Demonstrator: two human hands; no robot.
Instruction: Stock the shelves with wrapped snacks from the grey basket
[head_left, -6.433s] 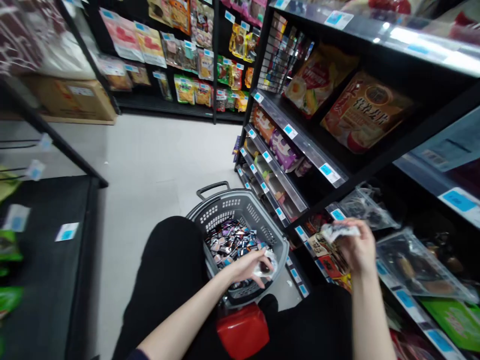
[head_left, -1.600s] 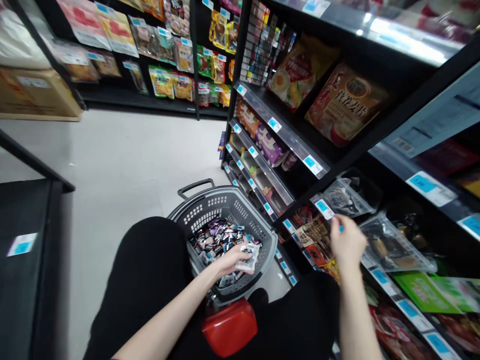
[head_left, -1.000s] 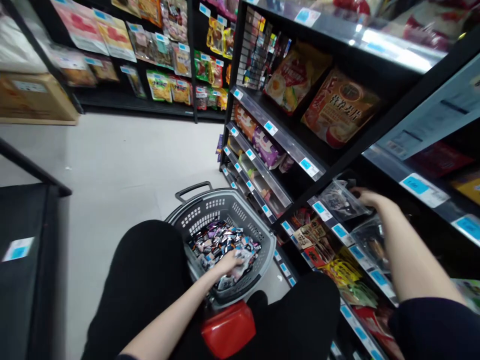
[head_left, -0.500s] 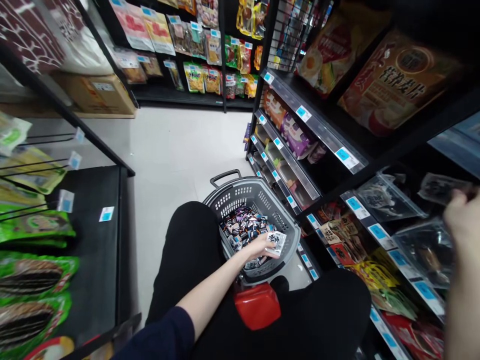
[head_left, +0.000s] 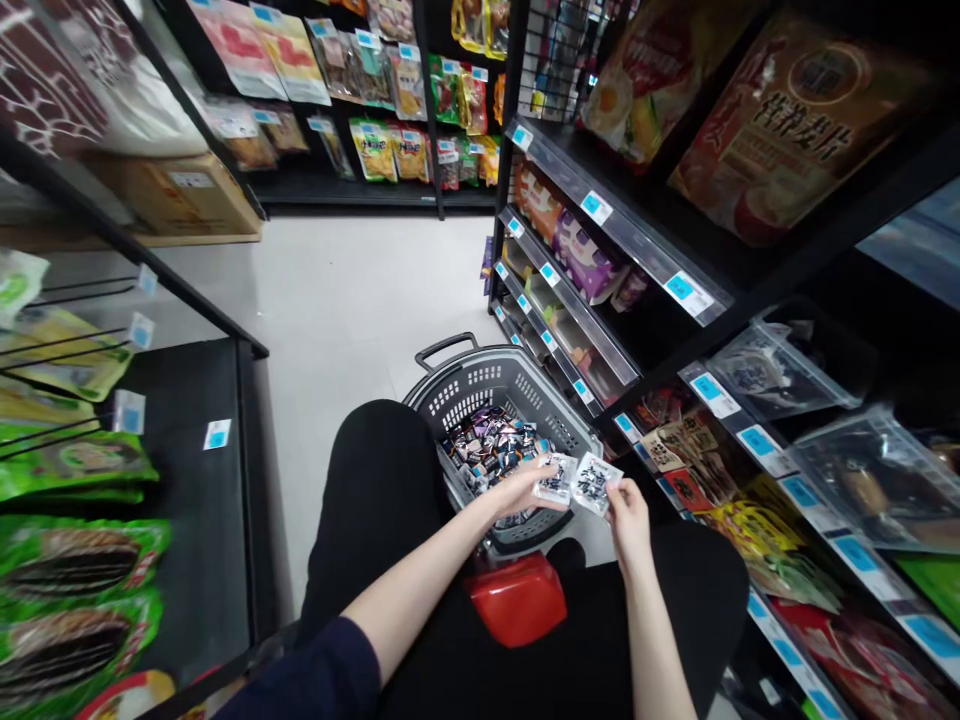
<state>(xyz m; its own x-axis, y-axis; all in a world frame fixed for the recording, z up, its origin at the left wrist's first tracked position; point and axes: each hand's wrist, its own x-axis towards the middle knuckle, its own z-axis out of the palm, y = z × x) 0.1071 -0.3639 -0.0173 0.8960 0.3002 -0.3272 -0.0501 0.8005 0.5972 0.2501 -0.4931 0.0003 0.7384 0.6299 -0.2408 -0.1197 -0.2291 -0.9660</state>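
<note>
My left hand (head_left: 521, 488) is closed on a small white snack packet (head_left: 556, 478) with black lettering, over the near right part of the grey shopping basket (head_left: 486, 375). Beside it, my right hand (head_left: 628, 510) pinches a second white snack packet (head_left: 595, 482) by its right edge. The two packets lie almost edge to edge, printed faces up. Many small dark wrapped snacks (head_left: 491, 445) cover the basket's bottom. The basket stands on the floor between my knees, its dark handle (head_left: 448, 348) sticking out at the far side.
To the right, shelves carry clear plastic bins (head_left: 787, 365) of packets and large cereal bags (head_left: 787, 130). A red object (head_left: 519, 600) sits between my legs. At left is a black shelf (head_left: 199, 500) with green bags (head_left: 82, 560). A cardboard box (head_left: 180, 195) stands farther back.
My right hand has come from the bins at the right to beside my left hand, bringing a packet with it. The left hand still holds its packet, slightly farther right.
</note>
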